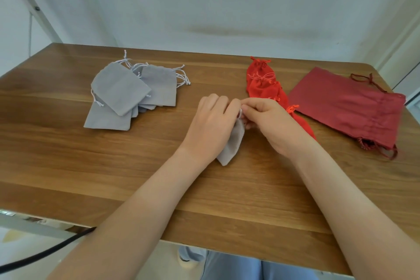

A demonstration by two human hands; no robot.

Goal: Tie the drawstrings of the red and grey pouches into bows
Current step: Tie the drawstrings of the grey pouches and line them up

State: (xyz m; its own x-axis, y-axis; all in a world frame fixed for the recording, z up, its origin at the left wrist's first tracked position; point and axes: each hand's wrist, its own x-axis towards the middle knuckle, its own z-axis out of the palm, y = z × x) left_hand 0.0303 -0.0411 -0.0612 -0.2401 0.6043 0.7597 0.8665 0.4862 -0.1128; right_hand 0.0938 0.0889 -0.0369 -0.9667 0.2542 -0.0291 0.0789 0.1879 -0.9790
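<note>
Grey fabric showed between the person's 2 hands: a small grey fabric pouch (232, 144) lay slanted on the brown wooden tabletop (159, 177), near its middle. Its closed bottom pointed toward the person and its mouth was hidden under the fingers. The left hand (211, 125) lay over the pouch's upper part, fingers curled round the neck. The right hand (270, 124) met it fingertip to fingertip, pinching the pale drawstring (241, 111) at the mouth; how far any knot had got I could not tell. Off to the left, well apart, a loose pile of flat grey pouches (122, 95) lay overlapping, white cords trailing. Just beyond the right hand ran a row of bright red pouches (263, 85), necks drawn in, partly hidden by that wrist. Beside them, farther right, lay a large dark red drawstring bag (347, 107). A black cable (45, 254) hung below the tabletop's near left edge.
</note>
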